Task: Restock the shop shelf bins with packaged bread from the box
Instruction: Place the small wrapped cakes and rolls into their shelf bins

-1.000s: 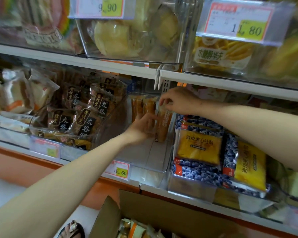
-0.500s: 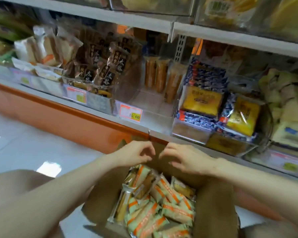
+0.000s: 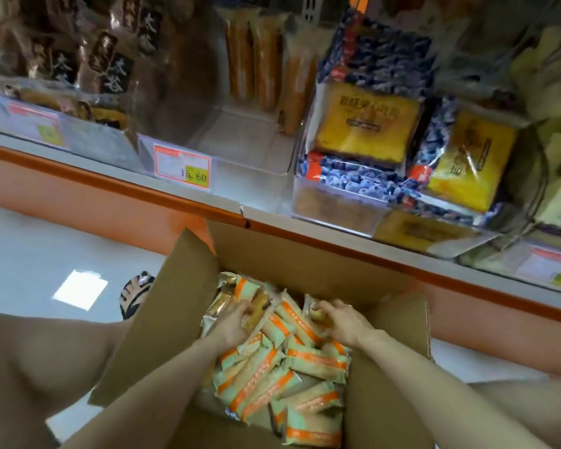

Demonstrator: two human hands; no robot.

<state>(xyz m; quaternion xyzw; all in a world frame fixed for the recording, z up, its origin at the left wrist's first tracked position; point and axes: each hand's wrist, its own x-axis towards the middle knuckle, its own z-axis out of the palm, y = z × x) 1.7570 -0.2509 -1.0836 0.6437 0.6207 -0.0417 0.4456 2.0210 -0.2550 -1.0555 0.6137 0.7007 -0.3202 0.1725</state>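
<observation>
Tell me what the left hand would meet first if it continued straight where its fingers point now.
The left hand points forward and down into the cardboard box. It would meet the bread packs piled there first; it seems to touch them, though depth is unclear.

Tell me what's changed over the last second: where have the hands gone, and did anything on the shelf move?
Both hands came down from the clear bin into the cardboard box. The left hand and the right hand now each curl around bread packets there. The three standing packets at the bin's back stayed put, as did the price tag.
</observation>
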